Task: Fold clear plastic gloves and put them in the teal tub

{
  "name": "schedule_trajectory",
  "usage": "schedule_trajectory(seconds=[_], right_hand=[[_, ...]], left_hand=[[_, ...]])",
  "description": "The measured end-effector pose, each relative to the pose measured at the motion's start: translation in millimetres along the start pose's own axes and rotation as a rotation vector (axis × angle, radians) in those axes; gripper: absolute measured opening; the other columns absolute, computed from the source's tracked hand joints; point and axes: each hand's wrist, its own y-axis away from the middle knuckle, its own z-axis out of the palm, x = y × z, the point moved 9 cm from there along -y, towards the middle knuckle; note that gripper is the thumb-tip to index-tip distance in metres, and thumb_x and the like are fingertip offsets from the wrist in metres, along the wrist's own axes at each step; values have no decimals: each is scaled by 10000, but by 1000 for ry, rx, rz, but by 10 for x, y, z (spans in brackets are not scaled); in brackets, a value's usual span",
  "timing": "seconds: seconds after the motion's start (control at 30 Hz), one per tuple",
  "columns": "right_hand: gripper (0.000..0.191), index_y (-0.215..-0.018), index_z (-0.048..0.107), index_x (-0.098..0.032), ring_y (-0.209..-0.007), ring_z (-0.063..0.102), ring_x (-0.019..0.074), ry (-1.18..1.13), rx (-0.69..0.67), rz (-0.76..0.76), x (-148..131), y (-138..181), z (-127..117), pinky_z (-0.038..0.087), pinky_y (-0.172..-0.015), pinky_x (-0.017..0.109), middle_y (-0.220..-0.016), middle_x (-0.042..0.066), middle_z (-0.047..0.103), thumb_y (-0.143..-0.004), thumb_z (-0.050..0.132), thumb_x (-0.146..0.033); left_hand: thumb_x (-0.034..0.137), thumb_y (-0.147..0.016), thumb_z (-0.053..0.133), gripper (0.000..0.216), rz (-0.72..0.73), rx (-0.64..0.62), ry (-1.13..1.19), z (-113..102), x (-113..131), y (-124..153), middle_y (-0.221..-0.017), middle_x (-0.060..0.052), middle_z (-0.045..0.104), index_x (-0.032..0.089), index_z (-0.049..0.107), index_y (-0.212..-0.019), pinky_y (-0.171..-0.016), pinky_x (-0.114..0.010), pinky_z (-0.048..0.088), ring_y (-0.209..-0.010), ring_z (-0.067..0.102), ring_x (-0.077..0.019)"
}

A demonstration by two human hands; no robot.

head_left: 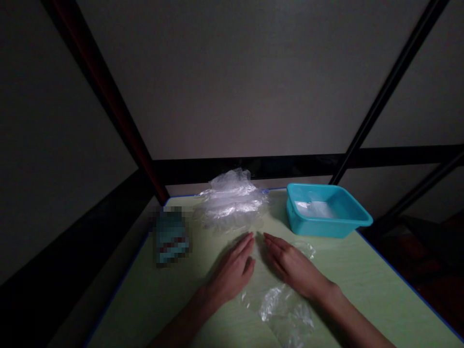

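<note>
A sheet of thin clear plastic [284, 309], perhaps a disposable glove or bag, lies on the light green table [366, 285] under and between my hands. My left hand [235, 266] rests at its left side with the fingers stretched out. Opposite it, my right hand [290, 261] lies on the plastic with extended fingers, its tips a small gap from the left ones. Beyond them sits a pile of crumpled clear plastic [232, 200]. Parts of the near sheet are hidden beneath my right hand.
A turquoise basin [326, 227] stands at the back right with some folded clear plastic [315, 209] inside. At the left edge is a blurred-out greenish item [172, 237]. A panelled wall [246, 96] rises directly behind the table.
</note>
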Motion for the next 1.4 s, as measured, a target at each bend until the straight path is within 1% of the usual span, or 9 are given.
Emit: schedule_trajectory(seconds=[0.17, 0.3, 0.53, 0.7, 0.83, 1.0, 1.1, 1.23, 1.4], right_hand=[[631, -1364, 175, -54, -1300, 125, 252, 163, -54, -54, -116, 50, 350, 209, -1047, 439, -1406, 165, 195, -885, 328, -436], [667, -1375, 127, -76, -1303, 65, 266, 230, -79, -57, -45, 79, 422, 176, -1041, 482, -1416, 157, 149, -878, 301, -486], [725, -1374, 137, -80, -1305, 46, 269, 155, -104, 11, 190, 78, 348, 164, -1037, 482, -1419, 172, 129, -849, 306, -550], [600, -1332, 259, -97, -1270, 229, 249, -111, -63, 26, 225, 7, 40, 245, -1017, 406, -1374, 170, 290, -861, 400, -441], [256, -1020, 530, -154, -897, 544, 160, -401, -116, -51, 29, -23, -95, 420, -797, 272, -970, 72, 593, -899, 369, -312], [189, -857, 530, -152, -666, 501, 114, -561, -220, -26, -16, -10, 69, 396, -598, 206, -739, 8, 541, -879, 406, -293], [173, -871, 510, -157, -628, 472, 108, -492, -229, 14, 60, 13, 93, 365, -556, 199, -729, -8, 521, -796, 534, -311], [447, -947, 509, -182, -653, 473, 128, -211, -296, 61, 101, 83, 57, 330, -575, 221, -758, -18, 540, -579, 723, -317], [434, -996, 463, -188, -651, 485, 114, -259, -394, 49, -18, 164, 119, 325, -553, 198, -737, -33, 544, -594, 615, -122]], left_hand=[[223, -815, 430, 565, 90, -221, -473, 258, 39, 47, -1413, -110, 230, 95, 249, -1335, -1056, -359, 209, -1296, 188, -198], [327, -843, 406, 565, 140, -221, -633, 253, 23, 44, -1421, -90, 217, 130, 226, -1341, -1056, -380, 198, -1306, 147, -204], [427, -860, 363, 572, 159, -189, -650, 193, -12, 43, -1415, -103, 232, 130, 248, -1335, -1048, -380, 207, -1304, 156, -214], [392, -841, 409, 575, 105, -178, -643, 42, -164, 44, -1407, -119, 249, 117, 272, -1327, -1044, -403, 217, -1296, 186, -236], [263, -802, 449, 561, 75, -81, -578, -178, -115, 22, -1405, -110, 260, 116, 288, -1319, -1050, -394, 219, -1290, 208, -228], [212, -787, 450, 528, 115, -121, -462, -97, 113, 55, -1398, -89, 283, 134, 331, -1295, -1039, -359, 263, -1281, 236, -200], [279, -786, 490, 576, 131, -205, -469, 59, 122, 106, -1404, -114, 259, 121, 308, -1308, -1033, -376, 270, -1287, 216, -223], [337, -797, 484, 614, 103, -213, -523, 101, 10, 126, -1407, -131, 245, 103, 270, -1323, -1039, -377, 251, -1297, 182, -229], [325, -792, 486, 619, 86, -185, -543, 75, -39, 111, -1399, -139, 261, 96, 259, -1321, -1042, -370, 246, -1294, 191, -225]])
